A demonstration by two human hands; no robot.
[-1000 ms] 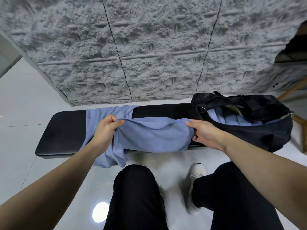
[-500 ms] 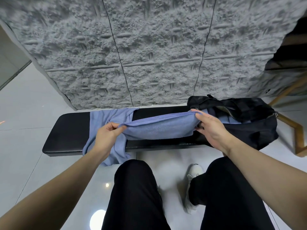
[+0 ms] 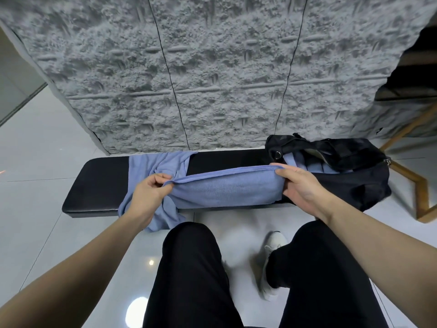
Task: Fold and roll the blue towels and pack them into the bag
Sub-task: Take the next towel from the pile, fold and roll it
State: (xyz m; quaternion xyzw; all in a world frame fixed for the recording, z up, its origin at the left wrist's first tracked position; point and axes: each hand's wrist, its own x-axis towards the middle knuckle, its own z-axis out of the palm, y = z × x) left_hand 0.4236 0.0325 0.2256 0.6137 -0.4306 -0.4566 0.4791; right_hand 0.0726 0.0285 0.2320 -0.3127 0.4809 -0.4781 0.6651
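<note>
Head view: two loose blue towels lie on the black tabletop (image 3: 99, 185), with more rolled inside the black bag (image 3: 350, 176) at 2 o'clock. The left hand (image 3: 147, 195) and right hand (image 3: 300, 188) each pinch an end of the folded towel (image 3: 227, 190), stretched between them. The second towel (image 3: 156, 166) drapes at 10 o'clock. Since a second ago, the towel's far edge has been folded toward the person.

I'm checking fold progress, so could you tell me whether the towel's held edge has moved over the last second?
Yes: the held edge of the towel has moved from the bench's front edge toward its back edge.
</note>
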